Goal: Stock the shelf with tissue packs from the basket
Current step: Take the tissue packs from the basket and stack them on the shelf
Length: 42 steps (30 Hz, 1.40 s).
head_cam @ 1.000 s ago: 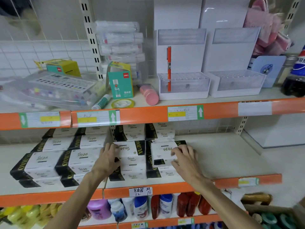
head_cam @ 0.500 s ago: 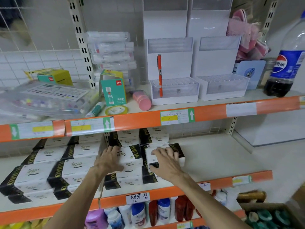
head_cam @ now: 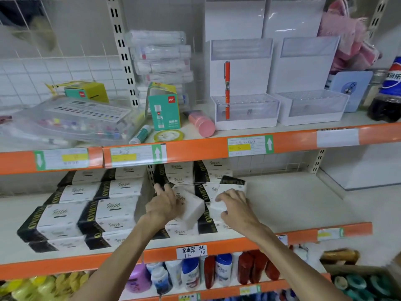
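Note:
Several white-and-black tissue packs [head_cam: 112, 210] lie stacked on the middle shelf [head_cam: 303, 205]. My left hand [head_cam: 162, 205] grips a tilted tissue pack [head_cam: 191, 210] on top of the centre stack. My right hand [head_cam: 235, 206] holds another tilted pack [head_cam: 231, 189] just to the right of it, its black end pointing to the back. Lower packs [head_cam: 180, 231] lie flat beneath both. No basket is in view.
The middle shelf is bare to the right of my hands. The upper shelf [head_cam: 195, 146] overhangs close above, with a glue box [head_cam: 166, 114], a pink tube [head_cam: 202, 124], white pen holders [head_cam: 245, 114] and a cola bottle [head_cam: 388, 90]. Bottles [head_cam: 191, 274] fill the lower shelf.
Both top packs have been lifted and tilted off the stack. My hands went from resting on the packs to gripping them. The view moved closer.

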Motion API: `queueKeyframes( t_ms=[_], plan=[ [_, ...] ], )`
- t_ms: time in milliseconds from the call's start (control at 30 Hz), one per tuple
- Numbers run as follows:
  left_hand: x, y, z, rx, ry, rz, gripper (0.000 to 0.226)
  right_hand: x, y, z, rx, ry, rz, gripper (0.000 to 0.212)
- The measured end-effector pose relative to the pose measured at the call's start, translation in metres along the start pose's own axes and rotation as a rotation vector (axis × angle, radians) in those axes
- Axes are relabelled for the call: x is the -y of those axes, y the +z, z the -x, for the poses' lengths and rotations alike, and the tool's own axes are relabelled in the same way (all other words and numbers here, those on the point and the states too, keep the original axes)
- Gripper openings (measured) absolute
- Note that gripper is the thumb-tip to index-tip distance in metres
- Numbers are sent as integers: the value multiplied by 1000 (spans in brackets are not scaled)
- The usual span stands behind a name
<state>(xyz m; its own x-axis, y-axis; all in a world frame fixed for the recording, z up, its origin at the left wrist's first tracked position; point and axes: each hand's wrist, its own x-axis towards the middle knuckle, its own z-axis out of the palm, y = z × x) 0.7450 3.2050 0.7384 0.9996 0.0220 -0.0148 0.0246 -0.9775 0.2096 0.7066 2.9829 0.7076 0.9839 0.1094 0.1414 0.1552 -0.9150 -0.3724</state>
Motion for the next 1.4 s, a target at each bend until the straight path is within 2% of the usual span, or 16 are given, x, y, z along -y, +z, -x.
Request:
queueKeyframes(
  t_ms=[67, 100, 200, 233, 300, 433, 567, 633, 733, 833, 933, 1000, 1167, 1400],
  plan=[
    [13, -6, -7, -81, 83, -5, 39, -10, -8, 2, -27, 18, 29, 45],
    [21, -8, -13, -64, 127, -9, 47, -17, -11, 3, -24, 45, 17, 41],
    [39, -11, -24, 199, 202, -16, 73, -33, -18, 5, 0, 148, -130, 10],
    [41, -10, -25, 275, 211, -7, 75, -34, -19, 6, 15, 177, -155, 11],
    [43, -8, -26, 319, 215, -23, 74, -30, -15, 7, 25, 220, -140, 34],
    [43, -9, -22, 257, 198, -125, 74, -26, -3, 4, -67, 215, -40, 42],
    [52, -2, -23, 289, 118, -32, 76, -36, -9, -2, -7, 216, 73, 64],
    [61, 13, -30, 266, 153, 43, 74, -40, -15, -6, 26, 222, 122, 62],
    [54, 8, -18, 186, 76, 43, 63, -49, -20, -12, 28, 224, 36, 60],
    [55, 5, -19, 115, 62, 93, 68, -52, -17, -17, 34, 177, -58, 58],
    [56, 3, -21, 113, 82, 105, 67, -42, -9, -27, 25, 143, -92, 52],
    [55, 3, -23, 43, 59, 175, 64, -33, -2, -35, 15, 112, -104, 48],
    [55, 7, -33, -45, -9, 328, 64, -26, 2, -54, 11, 85, -39, 46],
    [53, 16, -47, -111, 4, 348, 68, -30, 4, -71, -4, 148, 38, 49]
  ],
)
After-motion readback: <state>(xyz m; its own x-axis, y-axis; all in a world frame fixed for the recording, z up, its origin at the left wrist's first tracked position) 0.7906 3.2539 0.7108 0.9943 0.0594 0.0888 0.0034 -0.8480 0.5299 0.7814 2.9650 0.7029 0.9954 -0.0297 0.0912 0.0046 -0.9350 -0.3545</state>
